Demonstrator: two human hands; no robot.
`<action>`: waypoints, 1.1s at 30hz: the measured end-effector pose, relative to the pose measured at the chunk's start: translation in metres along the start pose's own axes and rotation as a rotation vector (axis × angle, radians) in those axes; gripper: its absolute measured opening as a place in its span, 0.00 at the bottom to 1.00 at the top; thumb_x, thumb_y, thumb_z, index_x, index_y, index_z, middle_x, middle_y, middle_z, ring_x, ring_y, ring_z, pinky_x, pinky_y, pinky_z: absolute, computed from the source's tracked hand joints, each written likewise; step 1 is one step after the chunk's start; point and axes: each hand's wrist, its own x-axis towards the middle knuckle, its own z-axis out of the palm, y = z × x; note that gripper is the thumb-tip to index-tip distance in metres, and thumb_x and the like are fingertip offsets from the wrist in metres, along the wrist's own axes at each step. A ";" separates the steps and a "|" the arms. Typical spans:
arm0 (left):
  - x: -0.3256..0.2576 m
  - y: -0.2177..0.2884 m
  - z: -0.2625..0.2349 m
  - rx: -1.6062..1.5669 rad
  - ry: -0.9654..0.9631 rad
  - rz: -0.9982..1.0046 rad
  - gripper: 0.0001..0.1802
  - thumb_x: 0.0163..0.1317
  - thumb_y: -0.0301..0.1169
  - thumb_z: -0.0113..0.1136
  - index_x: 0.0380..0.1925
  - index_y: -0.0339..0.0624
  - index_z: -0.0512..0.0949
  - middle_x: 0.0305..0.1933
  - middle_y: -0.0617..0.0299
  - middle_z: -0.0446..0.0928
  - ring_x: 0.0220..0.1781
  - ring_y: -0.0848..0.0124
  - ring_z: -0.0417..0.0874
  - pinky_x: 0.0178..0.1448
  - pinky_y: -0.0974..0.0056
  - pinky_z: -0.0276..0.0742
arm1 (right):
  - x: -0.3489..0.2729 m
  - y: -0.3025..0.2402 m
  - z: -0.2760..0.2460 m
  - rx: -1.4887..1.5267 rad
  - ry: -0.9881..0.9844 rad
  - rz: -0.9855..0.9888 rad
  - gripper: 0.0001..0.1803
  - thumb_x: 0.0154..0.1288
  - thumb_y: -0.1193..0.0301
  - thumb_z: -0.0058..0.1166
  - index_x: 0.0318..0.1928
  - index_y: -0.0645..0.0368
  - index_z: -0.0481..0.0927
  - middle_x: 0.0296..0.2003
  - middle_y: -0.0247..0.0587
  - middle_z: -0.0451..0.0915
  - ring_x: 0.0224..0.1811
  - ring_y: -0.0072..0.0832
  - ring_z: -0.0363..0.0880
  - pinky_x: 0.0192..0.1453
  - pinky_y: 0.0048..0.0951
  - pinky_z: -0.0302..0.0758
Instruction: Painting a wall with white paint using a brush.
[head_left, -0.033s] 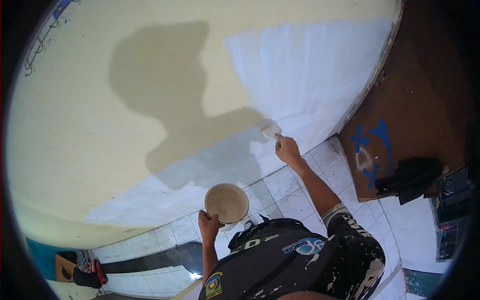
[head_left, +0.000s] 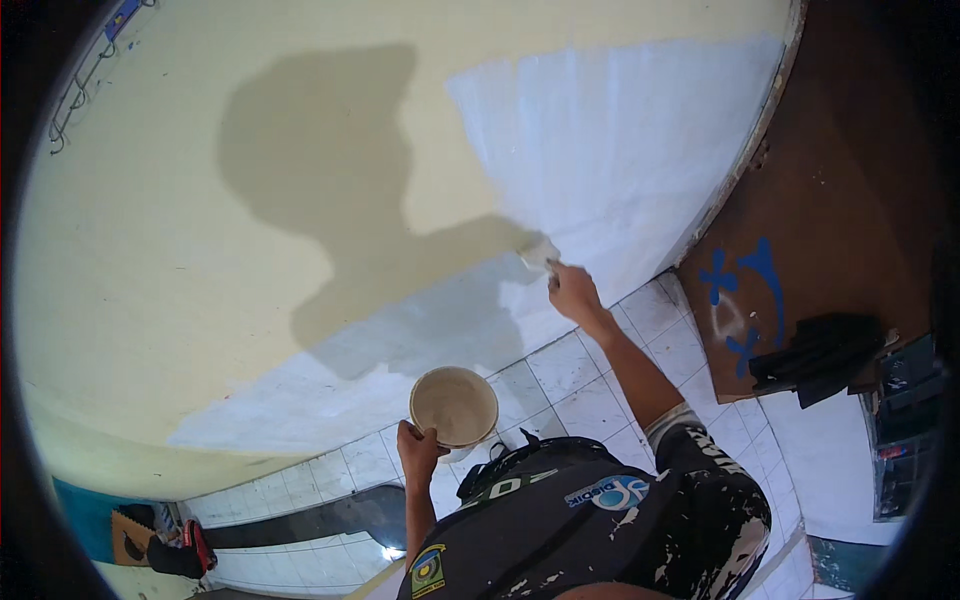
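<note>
My right hand (head_left: 574,292) is closed around the handle of a wide paintbrush (head_left: 540,256). Its pale head rests against the wall, at the border between cream and whitish paint. With fingers and thumb on the rim, my left hand (head_left: 418,450) holds a round beige bucket (head_left: 453,405) in front of my chest. Pale residue coats the bucket's inside; I cannot tell how much paint is in it. The wall (head_left: 150,250) is cream on the left, with a fresh whitish patch (head_left: 620,140) at right and a whitish band along its foot. My shadow falls across it.
A brown panel (head_left: 840,180) with blue painted marks borders the wall at right, a black cloth (head_left: 825,355) hanging at its lower edge. White tiles (head_left: 580,400) cover the floor. Dark and red items (head_left: 185,550) lie at lower left; wires (head_left: 75,90) hang at upper left.
My right hand and the paintbrush have shifted slightly up along the wall. My left hand and the bucket stay in place.
</note>
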 end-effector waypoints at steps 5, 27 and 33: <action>-0.009 0.027 0.007 0.070 -0.023 0.030 0.11 0.56 0.21 0.59 0.32 0.31 0.65 0.29 0.56 0.69 0.25 0.66 0.82 0.24 0.57 0.91 | 0.053 -0.100 -0.143 0.128 0.095 -0.055 0.17 0.62 0.74 0.54 0.52 0.61 0.84 0.37 0.60 0.83 0.43 0.57 0.82 0.49 0.51 0.79; -0.013 -0.029 -0.024 0.141 0.062 0.027 0.12 0.57 0.21 0.58 0.30 0.34 0.62 0.29 0.58 0.66 0.25 0.64 0.82 0.23 0.56 0.91 | -0.032 0.039 0.102 0.027 -0.011 0.061 0.24 0.65 0.72 0.55 0.62 0.60 0.78 0.34 0.60 0.82 0.36 0.56 0.82 0.43 0.53 0.80; -0.023 0.019 -0.010 0.067 0.035 -0.027 0.13 0.58 0.22 0.59 0.30 0.35 0.62 0.30 0.57 0.66 0.24 0.60 0.83 0.25 0.52 0.92 | 0.035 -0.024 -0.033 0.127 0.072 -0.071 0.20 0.64 0.74 0.55 0.56 0.62 0.83 0.33 0.61 0.83 0.33 0.51 0.84 0.42 0.45 0.80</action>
